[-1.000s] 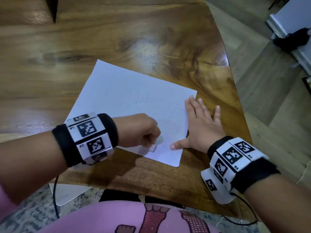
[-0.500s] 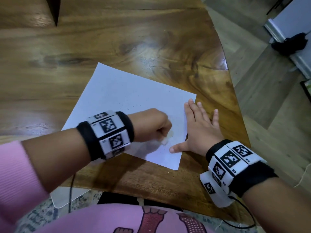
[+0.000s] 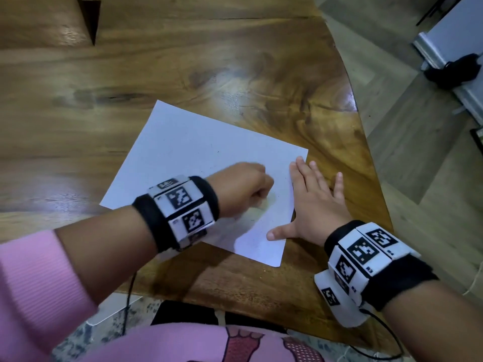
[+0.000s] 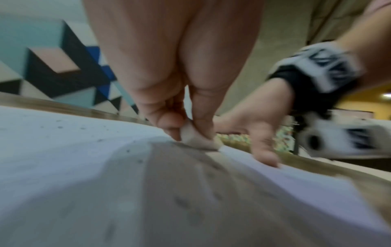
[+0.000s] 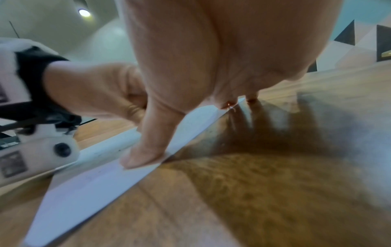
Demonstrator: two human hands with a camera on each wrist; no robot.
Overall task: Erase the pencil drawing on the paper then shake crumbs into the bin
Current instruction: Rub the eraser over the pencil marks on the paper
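Wooden table (image 3: 235,74) holds paper (image 3: 198,150), left hand (image 3: 240,189) pinching eraser (image 4: 197,138) mid-rub near its right edge, right hand (image 3: 313,199) flat pinning it; next probably lift paper, bin unseen.

The camera on my head looks down and forward over the table (image 3: 235,61), taking in both my forearms, the whole paper (image 3: 198,150) at centre, and floor from 1 to 4 o'clock. My left wrist camera sits very low over the paper (image 4: 52,150), facing along my left hand (image 4: 175,93) at close range, with my right hand (image 4: 253,127) at 3 o'clock beyond it. My right wrist camera hangs just above the table (image 5: 243,192), looking along my right hand (image 5: 201,66); my left hand (image 5: 95,90) shows at 9 o'clock. All three views share the paper's near right edge (image 5: 105,175) and both hands.
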